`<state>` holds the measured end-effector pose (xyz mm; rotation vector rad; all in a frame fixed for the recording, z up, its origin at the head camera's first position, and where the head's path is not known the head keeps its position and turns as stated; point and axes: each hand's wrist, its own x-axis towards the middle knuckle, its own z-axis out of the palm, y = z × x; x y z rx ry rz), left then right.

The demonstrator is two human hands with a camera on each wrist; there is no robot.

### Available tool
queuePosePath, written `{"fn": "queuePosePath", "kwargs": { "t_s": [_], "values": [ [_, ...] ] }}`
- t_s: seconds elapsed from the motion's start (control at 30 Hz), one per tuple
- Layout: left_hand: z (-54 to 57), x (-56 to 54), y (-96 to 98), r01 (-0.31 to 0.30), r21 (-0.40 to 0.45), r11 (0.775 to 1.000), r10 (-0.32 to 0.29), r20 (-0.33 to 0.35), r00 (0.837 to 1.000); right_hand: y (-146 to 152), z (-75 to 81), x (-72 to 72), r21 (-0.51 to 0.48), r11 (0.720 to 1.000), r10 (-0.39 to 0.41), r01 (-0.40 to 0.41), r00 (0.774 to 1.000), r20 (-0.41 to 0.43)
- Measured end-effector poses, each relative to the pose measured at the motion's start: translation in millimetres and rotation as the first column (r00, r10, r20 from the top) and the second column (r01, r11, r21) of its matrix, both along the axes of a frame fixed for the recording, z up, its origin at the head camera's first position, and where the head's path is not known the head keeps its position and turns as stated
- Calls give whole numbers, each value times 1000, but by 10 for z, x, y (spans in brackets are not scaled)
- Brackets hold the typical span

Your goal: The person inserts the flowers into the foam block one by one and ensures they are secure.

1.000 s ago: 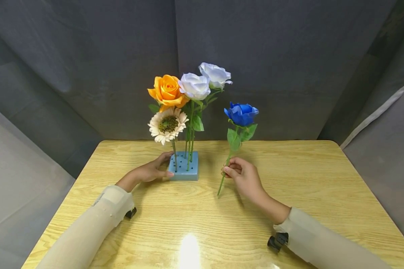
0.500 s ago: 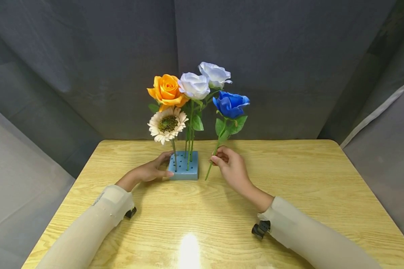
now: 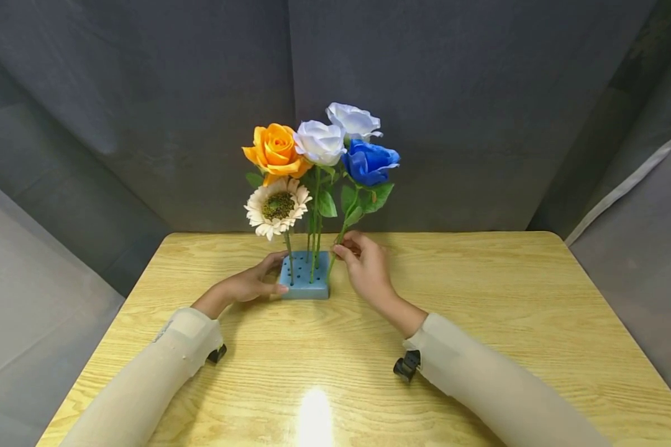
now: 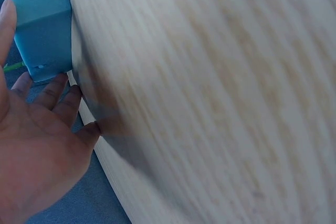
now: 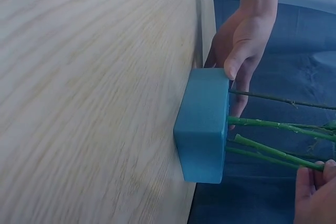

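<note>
My right hand point(image 3: 371, 270) pinches the stem of a blue artificial rose point(image 3: 369, 162) between thumb and fingers, at the right of a light blue block point(image 3: 304, 292) with holes in its top. In the right wrist view, the cut end of that rose stem point(image 5: 278, 153) points at the holed face, close over it. My left hand point(image 3: 246, 284) holds the block's left side, thumb at the front corner and fingers toward the back. Standing in the block are an orange rose point(image 3: 279, 149), two white roses point(image 3: 320, 143) and a cream sunflower point(image 3: 278, 206).
The block stands on a wooden table point(image 3: 481, 279), nearer its far edge. Dark grey curtains point(image 3: 453, 74) hang behind the table, and grey cloth flanks both sides. The flower heads crowd together above the block, the blue rose overlapping a white one in the head view.
My right hand has carried the blue rose leftward and farther from me, up to the block's right edge. The left hand and the block have stayed in place.
</note>
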<state>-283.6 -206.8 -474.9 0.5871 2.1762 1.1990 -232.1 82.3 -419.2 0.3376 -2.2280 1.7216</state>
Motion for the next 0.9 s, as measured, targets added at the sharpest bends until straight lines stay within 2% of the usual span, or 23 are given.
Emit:
{"fn": "queuePosePath", "kwargs": {
  "t_s": [0.27,0.6,0.9],
  "values": [
    [4,4,0,-5,5,1000,5,9,1000,-106,-37,-64,-2,1000,-19,19,1000,-8],
    [17,19,-21,-2,-13,1000,2,9,1000,-165,-106,-123,64,997,-46,48,998,-30],
    [63,69,-33,-11,-20,1000,11,12,1000,-223,-128,-135,82,996,-41,44,999,-31]
  ]
}}
